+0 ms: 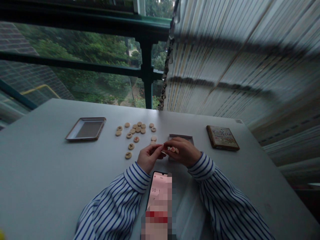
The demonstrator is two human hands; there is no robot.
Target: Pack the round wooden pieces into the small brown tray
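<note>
My two hands meet over the middle of the white table (107, 186). My left hand (149, 156) is closed in a pinch, its fingertips against those of the other hand; what they hold is hidden. My right hand (183, 150) curls around a few round Chinese chess pieces (173, 149) with red marks. Under this hand lies a shallow box (190, 138), mostly covered. Just beyond my left hand are two pale pieces (153, 138). Several more wooden discs (138, 130) lie loosely grouped to the left, some with dark characters, one with a red character (136, 139).
An open, shallow tray or lid (98, 133) lies at the far left. A closed box with a printed lid (223, 137) sits at the right. A phone (160, 190) lies between my forearms. Beyond the table are a window (100, 50) and a string curtain (212, 60).
</note>
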